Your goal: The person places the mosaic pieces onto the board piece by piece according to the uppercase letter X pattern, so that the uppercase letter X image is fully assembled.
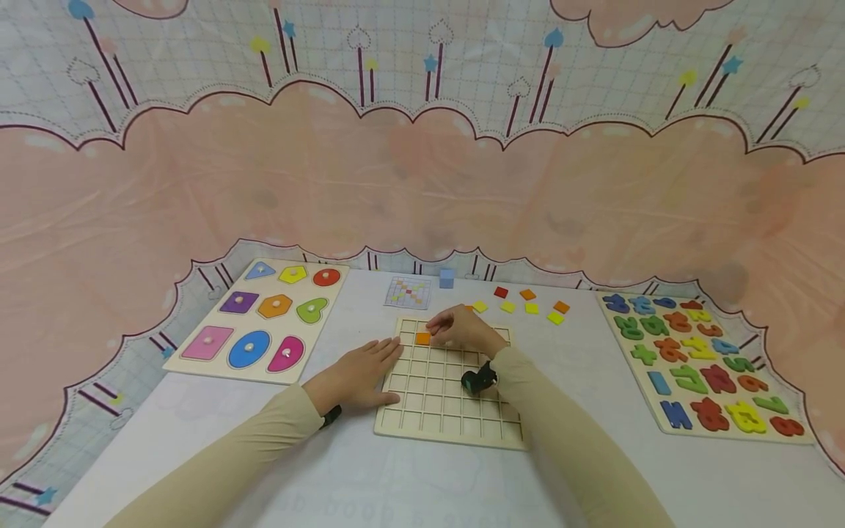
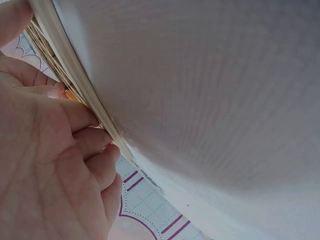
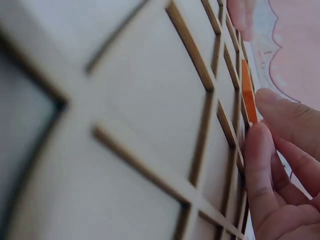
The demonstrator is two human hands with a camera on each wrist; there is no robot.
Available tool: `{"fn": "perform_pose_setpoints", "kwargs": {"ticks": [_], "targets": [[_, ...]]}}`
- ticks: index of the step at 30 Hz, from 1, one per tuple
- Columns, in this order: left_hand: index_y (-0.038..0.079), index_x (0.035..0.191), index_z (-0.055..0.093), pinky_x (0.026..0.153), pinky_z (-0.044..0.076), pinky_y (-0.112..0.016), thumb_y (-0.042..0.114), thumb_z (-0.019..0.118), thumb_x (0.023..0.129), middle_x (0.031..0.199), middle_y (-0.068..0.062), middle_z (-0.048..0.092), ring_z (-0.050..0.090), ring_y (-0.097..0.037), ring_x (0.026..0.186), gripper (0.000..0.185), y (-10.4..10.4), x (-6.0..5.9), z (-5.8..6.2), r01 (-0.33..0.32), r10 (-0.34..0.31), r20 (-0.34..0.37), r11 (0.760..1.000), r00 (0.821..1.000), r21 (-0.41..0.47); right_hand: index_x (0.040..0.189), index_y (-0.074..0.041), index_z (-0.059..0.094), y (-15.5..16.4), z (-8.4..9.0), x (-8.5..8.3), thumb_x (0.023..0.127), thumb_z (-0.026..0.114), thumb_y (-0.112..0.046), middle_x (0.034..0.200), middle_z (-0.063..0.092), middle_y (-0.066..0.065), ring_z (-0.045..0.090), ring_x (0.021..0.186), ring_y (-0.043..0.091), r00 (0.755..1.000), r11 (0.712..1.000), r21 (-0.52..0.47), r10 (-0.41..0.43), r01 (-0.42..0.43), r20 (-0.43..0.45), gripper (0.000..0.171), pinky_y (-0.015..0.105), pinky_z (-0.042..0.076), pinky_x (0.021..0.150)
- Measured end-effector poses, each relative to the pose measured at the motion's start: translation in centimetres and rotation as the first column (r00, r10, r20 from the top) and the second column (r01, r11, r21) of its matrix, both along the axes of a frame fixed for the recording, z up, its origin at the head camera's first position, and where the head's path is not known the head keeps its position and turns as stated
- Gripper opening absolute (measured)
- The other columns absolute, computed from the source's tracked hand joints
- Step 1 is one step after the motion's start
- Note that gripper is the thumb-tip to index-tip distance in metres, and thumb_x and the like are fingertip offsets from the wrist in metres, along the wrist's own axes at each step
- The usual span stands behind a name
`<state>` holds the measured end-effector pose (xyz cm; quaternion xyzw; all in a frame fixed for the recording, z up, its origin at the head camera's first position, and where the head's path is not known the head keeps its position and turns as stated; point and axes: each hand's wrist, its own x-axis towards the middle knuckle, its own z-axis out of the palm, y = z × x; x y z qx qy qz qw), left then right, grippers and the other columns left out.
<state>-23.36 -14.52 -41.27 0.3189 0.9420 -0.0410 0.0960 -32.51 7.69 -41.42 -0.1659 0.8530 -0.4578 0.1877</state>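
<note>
A wooden grid board [image 1: 436, 411] lies in the middle of the white table. One orange tile [image 1: 422, 338] sits in a cell near its far left corner. My right hand [image 1: 455, 330] is curled over that spot. In the right wrist view its fingertips [image 3: 260, 145] pinch the edge of the orange tile [image 3: 248, 92], which is down in the grid board [image 3: 150, 100]. My left hand [image 1: 359, 374] lies flat with straight fingers against the board's left edge. The left wrist view shows that left hand [image 2: 45, 165] at the board's rim [image 2: 75, 75].
Several loose red, orange and yellow tiles [image 1: 528, 302] lie behind the board, with a pattern card [image 1: 408, 292] and a blue cube [image 1: 447, 278]. A shape puzzle [image 1: 260, 319] lies at the left, a number puzzle [image 1: 703, 363] at the right. Pink patterned cloth surrounds the table.
</note>
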Motion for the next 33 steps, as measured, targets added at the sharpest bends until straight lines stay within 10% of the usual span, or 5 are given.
{"fn": "perform_pose_setpoints", "kwargs": {"ticks": [19, 33], "targets": [[0.0, 0.148, 0.025, 0.118, 0.023, -0.04, 0.059, 0.046, 0.09, 0.155, -0.015, 0.024, 0.024, -0.028, 0.144, 0.085, -0.2, 0.0, -0.3, 0.009, -0.009, -0.017, 1.0, 1.0, -0.012, 0.115, -0.008, 0.067, 1.7, -0.4, -1.0, 0.084, 0.071, -0.016, 0.11, 0.07, 0.006, 0.064, 0.1, 0.012, 0.993, 0.992, -0.041, 0.118, -0.118, 0.016, 0.032, 0.03, 0.051, 0.093], [0.0, 0.148, 0.025, 0.118, 0.022, -0.04, 0.058, 0.047, 0.09, 0.156, -0.015, 0.023, 0.022, -0.028, 0.145, 0.085, -0.1, 0.0, -0.2, 0.001, -0.001, -0.007, 1.0, 1.0, -0.005, 0.126, 0.009, 0.053, 7.8, 3.5, -3.4, 0.089, 0.062, -0.009, 0.128, 0.054, 0.029, 0.063, 0.101, 0.011, 0.997, 0.987, -0.142, 0.066, -0.071, -0.036, 0.042, 0.045, 0.045, 0.102]]}}
